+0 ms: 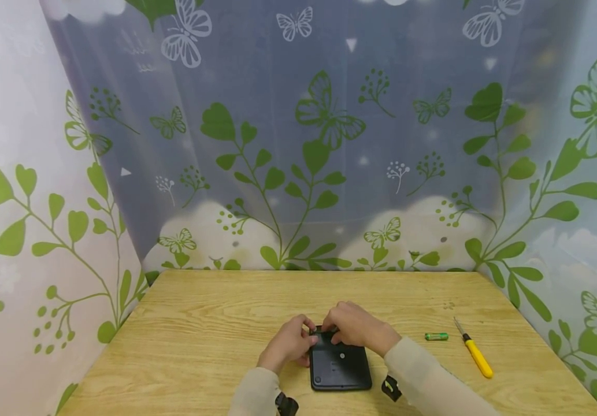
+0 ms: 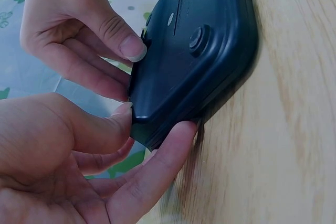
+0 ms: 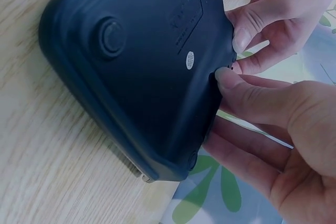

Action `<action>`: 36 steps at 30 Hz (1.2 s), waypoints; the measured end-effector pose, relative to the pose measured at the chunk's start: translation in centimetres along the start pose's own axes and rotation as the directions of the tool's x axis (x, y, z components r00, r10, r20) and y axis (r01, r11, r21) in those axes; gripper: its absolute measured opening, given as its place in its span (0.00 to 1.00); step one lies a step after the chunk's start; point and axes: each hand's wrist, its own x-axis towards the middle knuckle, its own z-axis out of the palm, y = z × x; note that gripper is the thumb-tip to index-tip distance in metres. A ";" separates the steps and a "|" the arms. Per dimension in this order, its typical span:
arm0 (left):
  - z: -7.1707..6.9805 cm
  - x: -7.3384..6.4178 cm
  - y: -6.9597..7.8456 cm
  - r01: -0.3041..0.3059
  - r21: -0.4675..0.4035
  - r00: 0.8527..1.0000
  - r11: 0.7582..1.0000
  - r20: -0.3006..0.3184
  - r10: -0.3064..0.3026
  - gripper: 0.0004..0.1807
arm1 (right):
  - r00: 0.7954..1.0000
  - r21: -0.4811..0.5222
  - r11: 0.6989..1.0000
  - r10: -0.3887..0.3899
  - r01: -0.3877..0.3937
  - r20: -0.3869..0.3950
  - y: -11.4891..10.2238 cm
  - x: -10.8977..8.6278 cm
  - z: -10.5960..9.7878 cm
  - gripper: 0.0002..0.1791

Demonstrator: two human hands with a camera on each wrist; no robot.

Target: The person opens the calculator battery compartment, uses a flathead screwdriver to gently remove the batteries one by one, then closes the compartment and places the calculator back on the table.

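A black calculator (image 1: 340,372) lies face down on the wooden table, its underside up with round feet and a small round sticker. At its far left corner my left hand (image 1: 290,342) grips the body, thumb on the edge and fingers around the side. My right hand (image 1: 355,326) holds the far edge. In the right wrist view its thumb (image 3: 231,81) presses by a notch in that edge while the other fingers reach behind. The face of the calculator is hidden, and what lies under the fingertips is partly covered.
To the right of the calculator lies a green battery (image 1: 436,336). Farther right is a screwdriver (image 1: 477,355) with a yellow handle, its tip pointing away. A patterned curtain (image 1: 298,173) hangs behind the wooden table (image 1: 199,323) and along both sides.
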 end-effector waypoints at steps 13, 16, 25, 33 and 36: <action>0.1 0.1 0.0 0.006 -0.009 1.000 1.000 -0.003 -0.006 0.11 | 0.999 0.033 0.999 -0.004 0.005 -0.037 0.5 0.0 0.4 0.12; 0.1 0.1 0.0 0.009 -0.005 1.000 1.000 -0.001 -0.009 0.11 | 0.999 0.034 0.999 -0.009 0.010 -0.042 0.5 0.0 0.4 0.12; 0.0 0.1 0.1 0.006 -0.006 1.000 1.000 0.000 -0.006 0.11 | 0.999 0.026 1.000 -0.010 0.011 -0.044 0.6 0.0 0.4 0.12; 0.1 0.0 0.2 0.008 -0.001 1.000 1.000 -0.006 -0.008 0.11 | 0.999 0.050 0.999 -0.010 0.012 -0.032 0.2 -0.1 0.0 0.12; 0.1 0.0 0.1 0.008 0.000 1.000 1.000 -0.007 -0.008 0.11 | 1.000 0.052 0.999 -0.011 0.012 -0.024 0.2 -0.1 -0.1 0.12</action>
